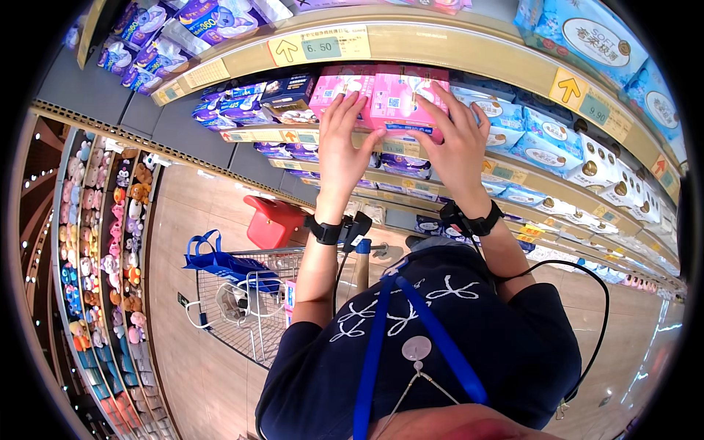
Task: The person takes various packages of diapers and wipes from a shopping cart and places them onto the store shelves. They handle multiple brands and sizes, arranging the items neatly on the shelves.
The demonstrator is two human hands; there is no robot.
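Two pink packages stand side by side on a store shelf, the left pink package [335, 88] and the right pink package [404, 99]. My left hand [345, 137] rests its fingertips on the front of the left one, its thumb near the seam between them. My right hand [454, 135] touches the right package, fingers spread over its front and right edge, thumb by its lower edge. Dark blue boxes [289, 92] sit to the left of the pink ones, and blue tissue packs [498, 124] to the right. Both wrists wear black straps with small devices.
A yellow shelf edge [440, 34] with price tags runs above my hands. Lower shelves hold more packs. Behind on the left stand a wire shopping cart [247, 330] with a blue bag [231, 267], a red container [272, 223] and a rack of plush toys [113, 220].
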